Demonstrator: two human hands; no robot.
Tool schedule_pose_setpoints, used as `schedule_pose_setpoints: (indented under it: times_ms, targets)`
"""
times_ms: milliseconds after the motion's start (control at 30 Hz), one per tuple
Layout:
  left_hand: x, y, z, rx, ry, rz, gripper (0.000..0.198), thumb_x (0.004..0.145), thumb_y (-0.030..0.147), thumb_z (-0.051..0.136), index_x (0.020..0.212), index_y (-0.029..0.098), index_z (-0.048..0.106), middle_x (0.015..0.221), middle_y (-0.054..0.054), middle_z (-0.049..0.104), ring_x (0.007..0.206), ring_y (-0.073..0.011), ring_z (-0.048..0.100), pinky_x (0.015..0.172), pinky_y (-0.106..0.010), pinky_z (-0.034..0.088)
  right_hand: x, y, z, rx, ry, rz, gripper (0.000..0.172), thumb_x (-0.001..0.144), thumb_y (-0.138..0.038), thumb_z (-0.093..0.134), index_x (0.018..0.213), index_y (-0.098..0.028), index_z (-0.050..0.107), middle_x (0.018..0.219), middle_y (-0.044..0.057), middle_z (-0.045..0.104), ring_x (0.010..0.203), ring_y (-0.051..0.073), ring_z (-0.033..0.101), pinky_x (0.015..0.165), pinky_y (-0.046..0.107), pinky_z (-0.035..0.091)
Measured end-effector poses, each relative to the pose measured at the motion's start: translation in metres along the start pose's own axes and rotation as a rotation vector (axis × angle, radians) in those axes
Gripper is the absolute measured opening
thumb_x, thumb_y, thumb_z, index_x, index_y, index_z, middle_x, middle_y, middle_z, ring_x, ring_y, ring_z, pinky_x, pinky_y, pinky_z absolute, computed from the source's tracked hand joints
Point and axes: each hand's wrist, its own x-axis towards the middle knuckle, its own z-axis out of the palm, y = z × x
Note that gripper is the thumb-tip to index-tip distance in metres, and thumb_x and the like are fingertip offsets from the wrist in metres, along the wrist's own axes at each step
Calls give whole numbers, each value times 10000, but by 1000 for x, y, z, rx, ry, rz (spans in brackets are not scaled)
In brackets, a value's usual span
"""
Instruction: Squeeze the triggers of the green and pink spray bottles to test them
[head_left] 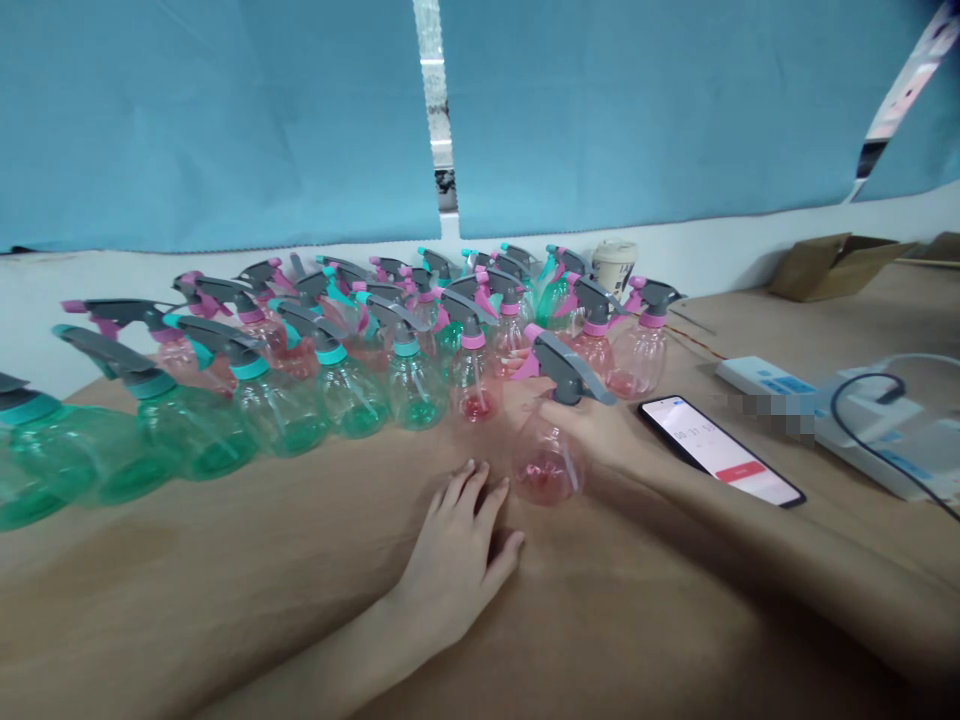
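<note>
Head view: right hand [555, 412] at the neck of the nearest pink-tinted spray bottle [547, 472], blurred and partly behind the clear plastic; cannot tell whether gripping the collar or only passing behind. Left hand [457, 565] palm down on or just over the brown table [300, 590], fingers loosely spread and holding nothing, near the same bottle but apart from it, on its left. Bottle roughly upright in front of the crowd, with a dip tube inside and deeper pink at the base; cannot tell whether liquid or thicker plastic. Likely light and a bit top-heavy under the jutting grey-and-pink spray head [559, 355]; probably thin-walled and springy, slick around the bulge, apt to flex or dent rather than shatter. Best taken by the narrow neck just under the head, clear of the trigger, or with an even wrap around the body; poorly lifted by nozzle or lever, for risk of tipping or pumping. Just behind, to the left, a pink-collared bottle [474, 385]; farther left, a line of green-tinted bottles [281, 410], with many more packed behind. To the right, a phone [724, 450] lying face up, then a black cable [834, 405]; at the back, a paper cup [616, 264] and a brown box [825, 268].
</note>
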Motion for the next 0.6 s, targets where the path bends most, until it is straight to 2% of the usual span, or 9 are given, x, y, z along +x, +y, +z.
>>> schedule_pose_setpoints:
  times_ms: [167,333,600]
  targets:
    - [-1,0,0,-2,-6,-4,404,862,352,471,1199,130,493,1308,-149,431,1229,-306,341,970,-485,320,1,2,1,33,-6,-29,384,671,-232,517,1053,-259,550,671,-38,539,607,142,499,542,234,399]
    - [0,1,-1,3,-21,-5,414,866,350,466,1213,126,482,1315,-153,422,1236,-301,330,972,-481,317,0,1,1,39,-9,1,386,663,-230,527,1048,-246,562,699,-27,591,631,159,540,560,248,414]
    - [1,1,-2,8,-33,-13,417,862,347,477,1214,123,486,1315,-156,422,1233,-303,333,970,-481,318,0,2,1,40,-18,9,100,653,-233,506,714,-218,584,695,-21,575,672,154,539,602,251,424]
